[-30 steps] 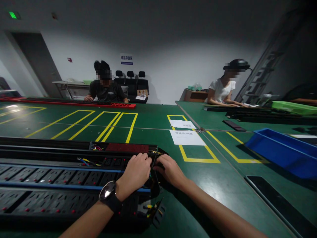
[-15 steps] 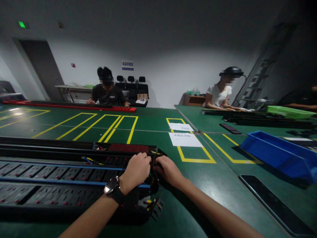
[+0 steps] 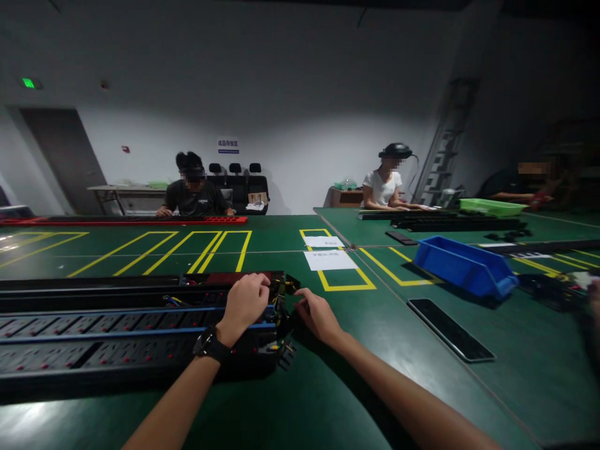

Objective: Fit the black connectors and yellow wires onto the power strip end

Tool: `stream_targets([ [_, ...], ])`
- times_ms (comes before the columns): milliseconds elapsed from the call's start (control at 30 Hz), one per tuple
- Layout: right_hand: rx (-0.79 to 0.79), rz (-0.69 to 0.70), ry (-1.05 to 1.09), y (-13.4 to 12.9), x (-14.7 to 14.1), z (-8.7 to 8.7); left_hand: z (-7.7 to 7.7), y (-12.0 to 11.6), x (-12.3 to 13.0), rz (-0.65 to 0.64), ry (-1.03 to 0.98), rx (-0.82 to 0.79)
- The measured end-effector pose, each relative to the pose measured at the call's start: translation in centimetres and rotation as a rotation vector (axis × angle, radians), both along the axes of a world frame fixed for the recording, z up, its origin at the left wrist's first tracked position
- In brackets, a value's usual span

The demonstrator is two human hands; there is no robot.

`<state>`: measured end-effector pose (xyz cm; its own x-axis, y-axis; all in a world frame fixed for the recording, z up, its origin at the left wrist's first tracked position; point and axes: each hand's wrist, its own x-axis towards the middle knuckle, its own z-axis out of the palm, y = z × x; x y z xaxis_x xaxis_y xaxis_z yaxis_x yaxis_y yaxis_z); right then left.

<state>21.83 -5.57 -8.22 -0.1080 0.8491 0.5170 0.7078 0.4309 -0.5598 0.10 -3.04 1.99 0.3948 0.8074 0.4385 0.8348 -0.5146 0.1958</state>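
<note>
Several long black power strips (image 3: 112, 356) lie side by side, with rows of sockets, small red parts and blue edging. My left hand (image 3: 246, 303), a watch on its wrist, bends over the right end of one strip, its fingers curled down on it and the tips hidden. Just right of that end is my right hand (image 3: 319, 315), with thumb and fingers drawn together; whatever they may hold is too small to make out. Loose wires and a black end piece (image 3: 291, 284) stick out between the hands. Another black end piece (image 3: 285, 355) hangs at the near strip's end.
White paper sheets (image 3: 330, 260) lie on the green table (image 3: 375, 375) within yellow tape. To the right are a phone (image 3: 450, 330), a blue bin (image 3: 462, 265) and a light green tray (image 3: 492, 207). Co-workers sit across the table; part of another hand shows at the right edge.
My right hand has drawn slightly away from the strip end, opening a small gap to my left hand. My left hand stays on the strip. The camera view has tilted up and turned right.
</note>
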Motion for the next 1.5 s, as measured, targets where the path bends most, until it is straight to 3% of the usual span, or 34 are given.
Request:
stream_targets([
  [200,-0.088,0.133,0.111,-2.8,0.1,0.8,-1.7,-3.7,0.0,-0.166,-0.001,0.003],
  [333,-0.166,0.232,0.129,-3.5,0.1,1.5,-2.2,-4.4,-0.2,-0.354,-0.010,0.020],
  [400,-0.176,0.252,0.117,-3.4,0.1,1.7,-2.2,-4.3,-0.3,-0.382,-0.037,0.026],
  [633,-0.216,0.307,0.054,-3.3,-0.1,1.6,-2.5,-4.5,-0.3,-0.295,0.061,0.078],
  [1033,-0.144,0.270,-0.226,-3.8,-0.1,2.3,-3.0,-4.6,0.0,-0.290,0.198,0.144],
  [1500,-0.127,0.281,-0.260,-4.0,0.0,2.1,-3.3,-4.6,0.1,-0.295,0.216,0.149],
])
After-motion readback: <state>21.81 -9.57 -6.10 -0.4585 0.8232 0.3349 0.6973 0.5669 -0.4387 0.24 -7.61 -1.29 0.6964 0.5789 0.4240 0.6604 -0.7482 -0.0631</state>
